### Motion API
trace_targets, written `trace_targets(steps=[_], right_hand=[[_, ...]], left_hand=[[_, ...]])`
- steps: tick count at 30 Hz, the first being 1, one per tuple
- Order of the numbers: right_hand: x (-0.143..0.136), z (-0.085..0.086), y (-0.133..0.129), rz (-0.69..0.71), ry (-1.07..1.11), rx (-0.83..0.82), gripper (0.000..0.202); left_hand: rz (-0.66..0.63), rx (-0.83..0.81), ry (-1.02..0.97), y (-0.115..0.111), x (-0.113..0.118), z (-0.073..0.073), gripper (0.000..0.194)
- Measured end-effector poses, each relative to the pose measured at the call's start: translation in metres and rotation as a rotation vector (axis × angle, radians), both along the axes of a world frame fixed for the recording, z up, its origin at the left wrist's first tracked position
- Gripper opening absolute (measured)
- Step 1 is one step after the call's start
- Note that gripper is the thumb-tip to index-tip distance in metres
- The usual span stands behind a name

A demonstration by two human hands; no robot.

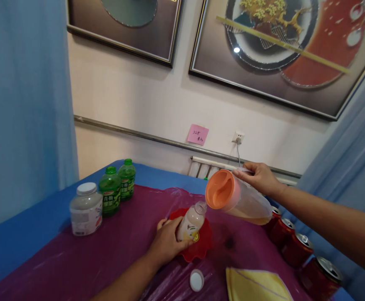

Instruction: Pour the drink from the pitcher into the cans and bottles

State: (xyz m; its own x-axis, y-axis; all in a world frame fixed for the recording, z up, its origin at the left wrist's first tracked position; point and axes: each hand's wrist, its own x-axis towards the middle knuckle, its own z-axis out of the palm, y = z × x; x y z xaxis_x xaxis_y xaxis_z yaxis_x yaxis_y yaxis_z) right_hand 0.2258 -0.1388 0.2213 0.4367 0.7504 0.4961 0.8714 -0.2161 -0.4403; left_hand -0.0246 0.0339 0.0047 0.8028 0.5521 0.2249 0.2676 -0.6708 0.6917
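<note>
My left hand (169, 238) is wrapped round a small clear bottle (192, 222) with a printed label. The uncapped bottle leans to the right over a red scalloped dish (198, 247). My right hand (259, 177) grips the handle of a translucent pitcher (248, 205) with an orange lid (219, 190). The pitcher is tipped on its side, its lid end close to the bottle's mouth, and brownish liquid lies along its lower wall. I cannot make out a stream between them. A white cap (196, 280) lies on the purple sheet below the dish.
Two green bottles (110, 192) and a white-lidded jar (86, 211) stand at the left. Several red cans (297, 249) line the right edge. A folded yellow cloth (256, 285) lies in front, on the purple plastic sheet (116, 255). Blue curtains (25, 104) hang at the sides.
</note>
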Motion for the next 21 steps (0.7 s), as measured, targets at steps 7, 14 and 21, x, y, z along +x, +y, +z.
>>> trace_targets(steps=[7,14,21], right_hand=[[0.0005,0.0000,-0.0004,0.002,0.002,-0.005,0.061],[0.0010,-0.0014,-0.0003,0.015,0.012,0.009,0.063],[0.0012,0.0001,-0.0002,0.005,0.010,0.001,0.062]], left_hand=[[-0.002,0.006,-0.008,-0.0004,-0.0005,0.0007,0.068],[0.020,0.022,0.002,-0.0006,-0.0003,0.0002,0.071],[0.017,0.017,0.007,0.0003,-0.0003,-0.0022,0.073]])
